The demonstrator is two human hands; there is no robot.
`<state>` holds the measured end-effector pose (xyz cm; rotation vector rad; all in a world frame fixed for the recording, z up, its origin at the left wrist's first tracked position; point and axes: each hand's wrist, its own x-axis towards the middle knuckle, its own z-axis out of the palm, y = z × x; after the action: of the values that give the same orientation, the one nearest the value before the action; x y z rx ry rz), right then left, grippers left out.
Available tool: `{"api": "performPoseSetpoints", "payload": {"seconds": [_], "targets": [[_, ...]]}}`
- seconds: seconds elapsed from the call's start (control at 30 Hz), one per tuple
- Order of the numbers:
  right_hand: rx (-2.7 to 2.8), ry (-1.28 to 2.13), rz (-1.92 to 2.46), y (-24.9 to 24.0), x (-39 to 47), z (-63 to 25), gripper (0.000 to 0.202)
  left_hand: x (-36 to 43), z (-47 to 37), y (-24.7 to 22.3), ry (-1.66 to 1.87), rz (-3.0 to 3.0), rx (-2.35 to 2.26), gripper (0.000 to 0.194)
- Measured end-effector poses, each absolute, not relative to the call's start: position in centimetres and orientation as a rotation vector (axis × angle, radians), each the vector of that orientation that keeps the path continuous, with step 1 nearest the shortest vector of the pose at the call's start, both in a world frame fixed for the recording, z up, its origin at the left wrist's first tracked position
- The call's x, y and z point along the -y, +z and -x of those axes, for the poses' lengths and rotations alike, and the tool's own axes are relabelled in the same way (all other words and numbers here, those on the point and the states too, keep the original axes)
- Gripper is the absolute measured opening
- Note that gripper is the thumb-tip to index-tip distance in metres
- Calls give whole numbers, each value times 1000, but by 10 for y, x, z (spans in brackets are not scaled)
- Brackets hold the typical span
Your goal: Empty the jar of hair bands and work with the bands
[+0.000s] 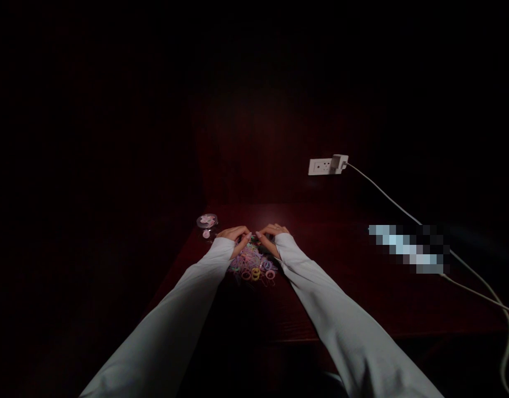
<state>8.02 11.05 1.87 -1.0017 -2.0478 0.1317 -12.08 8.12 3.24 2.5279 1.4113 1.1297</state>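
Note:
A heap of small colourful hair elastics (pixel 250 258) in pink, purple and other pale shades is on the dark red table, with several thicker rings at its near edge. Over its far side, my left hand (pixel 236 233) is bent inward, thumb and fingertips drawn together. Opposite it, with a small gap between them, my right hand (pixel 272 232) curls the same way, its thumb close to the fingers. What either pinch holds is too small and dark to make out. Both wrists rest beside the heap in long pale sleeves.
A clear round container (pixel 207 221) with pink and white pieces stands left of my left hand. On the wall, a charger (pixel 339 162) sits in a white socket (pixel 319 167). Its white cable (pixel 384 193) runs right, past a blurred-out bright object (pixel 403 247) on the table (pixel 332 287).

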Motion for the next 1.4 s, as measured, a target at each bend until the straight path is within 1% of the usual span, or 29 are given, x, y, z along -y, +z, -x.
{"api": "performPoseSetpoints", "payload": {"seconds": [0.27, 0.5, 0.63, 0.73, 0.87, 1.03, 1.2, 1.27, 1.4], "targets": [[2072, 92, 969, 14, -116, -82, 17, -89, 126, 29, 1078, -2546, -1397, 30], [2063, 27, 1033, 20, -117, -84, 23, -86, 124, 31, 1091, -2541, -1417, 28], [1959, -188, 1259, 31, -125, -122, 29, -85, 125, 31, 1124, -2509, -1495, 24], [1782, -281, 1493, 34, -133, -162, 36, -87, 127, 30, 1143, -2513, -1475, 24], [1735, -279, 1649, 30, -136, -186, 43, -86, 129, 32, 1170, -2511, -1514, 21], [1932, -285, 1534, 29, -127, -169, 37, -80, 126, 38, 1260, -2438, -1633, 19], [2073, -255, 1373, 28, -124, -160, 44, -79, 124, 39, 1287, -2402, -1661, 20], [2053, -263, 1373, 26, -126, -161, 44, -80, 125, 38, 1281, -2402, -1670, 21], [2023, -282, 1441, 23, -131, -163, 36, -81, 125, 37, 1265, -2391, -1688, 19]]}}
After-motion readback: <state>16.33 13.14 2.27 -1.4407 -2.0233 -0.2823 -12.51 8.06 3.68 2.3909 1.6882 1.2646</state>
